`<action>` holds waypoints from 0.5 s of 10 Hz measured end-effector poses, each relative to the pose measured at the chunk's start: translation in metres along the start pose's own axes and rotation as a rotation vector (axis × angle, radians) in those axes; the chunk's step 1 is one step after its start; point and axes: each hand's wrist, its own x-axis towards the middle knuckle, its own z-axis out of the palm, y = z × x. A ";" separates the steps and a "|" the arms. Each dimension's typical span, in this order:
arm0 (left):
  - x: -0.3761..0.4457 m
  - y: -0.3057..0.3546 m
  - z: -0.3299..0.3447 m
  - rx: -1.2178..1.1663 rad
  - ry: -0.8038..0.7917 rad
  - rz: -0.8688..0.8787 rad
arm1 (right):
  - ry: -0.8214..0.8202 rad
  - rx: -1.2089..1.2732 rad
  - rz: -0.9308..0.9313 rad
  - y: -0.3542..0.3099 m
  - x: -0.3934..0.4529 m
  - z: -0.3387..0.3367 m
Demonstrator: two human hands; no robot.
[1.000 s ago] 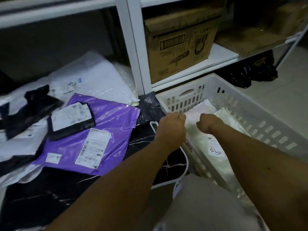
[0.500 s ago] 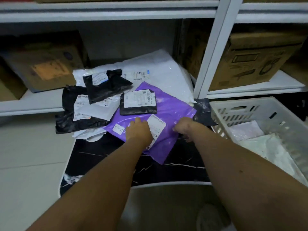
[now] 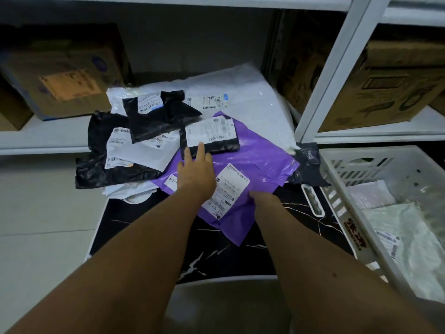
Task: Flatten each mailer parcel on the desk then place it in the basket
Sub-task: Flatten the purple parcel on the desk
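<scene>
A purple mailer [image 3: 260, 160] with a white label lies on the black marble desk [image 3: 216, 256]. On its far end sits a small black parcel [image 3: 212, 138]. My left hand [image 3: 196, 169] lies flat and open on the purple mailer, fingertips touching the small black parcel. My right hand [image 3: 263, 198] is at the mailer's near right edge, fingers curled under the purple film. The white slatted basket [image 3: 337, 162] stands to the right of the desk with white mailers [image 3: 409, 237] inside.
Further black mailers [image 3: 156, 116], a grey-white one [image 3: 147, 153] and a large white mailer [image 3: 243, 97] are piled at the desk's back and left. A dark mailer [image 3: 309, 165] lies against the basket. White shelving with a post [image 3: 337, 68] and cardboard boxes [image 3: 397, 85] stands behind.
Both hands left the basket and came over to the purple mailer. The left hand slid forward to the small black parcel; the right moved down along the mailer's right edge.
</scene>
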 end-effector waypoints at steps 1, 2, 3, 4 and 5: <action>0.011 -0.002 -0.008 0.030 0.052 0.021 | 0.029 0.054 -0.038 0.000 0.002 0.004; 0.027 -0.004 -0.024 0.109 0.057 0.050 | 0.074 -0.158 -0.038 -0.006 -0.010 -0.007; 0.038 -0.003 -0.037 0.036 0.021 0.070 | 0.175 -0.212 -0.095 0.001 -0.022 -0.022; 0.033 0.000 -0.044 -0.076 -0.045 0.070 | 0.310 -0.340 -0.095 0.022 -0.013 -0.037; 0.017 0.004 -0.040 -0.060 -0.060 0.100 | 0.360 -0.419 -0.036 0.036 -0.025 -0.045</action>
